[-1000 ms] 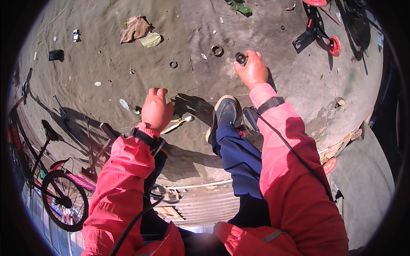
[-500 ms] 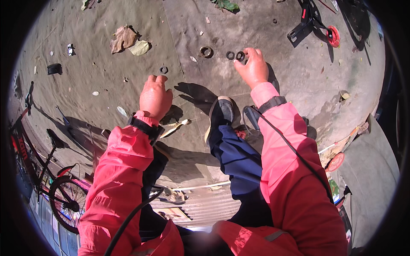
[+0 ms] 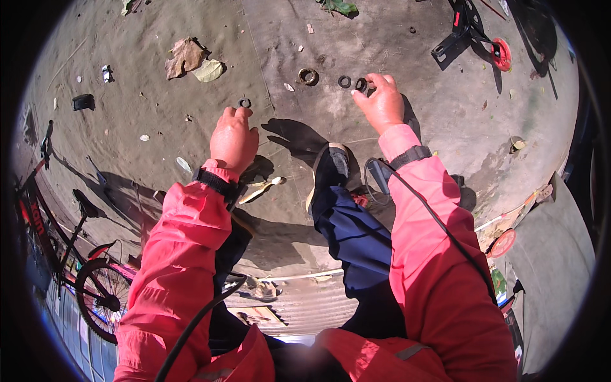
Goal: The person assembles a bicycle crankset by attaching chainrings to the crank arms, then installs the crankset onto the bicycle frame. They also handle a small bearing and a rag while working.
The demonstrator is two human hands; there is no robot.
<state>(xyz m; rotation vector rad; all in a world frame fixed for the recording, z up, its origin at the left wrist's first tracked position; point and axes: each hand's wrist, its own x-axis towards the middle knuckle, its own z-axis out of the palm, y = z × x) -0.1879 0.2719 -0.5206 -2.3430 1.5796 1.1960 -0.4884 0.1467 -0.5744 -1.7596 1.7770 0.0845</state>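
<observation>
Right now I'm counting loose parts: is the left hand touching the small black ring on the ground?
Touching. The head view shows the left hand with its fingertips right against the small black ring on the concrete; no gap shows between them.

Harsh sunlight, hard shadows, fisheye-bent edges

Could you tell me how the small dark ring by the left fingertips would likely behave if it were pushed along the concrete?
The small dark ring lies flat, so it would probably slide, not roll. It looks thin and probably light; the gritty concrete ground may snag it.
</observation>
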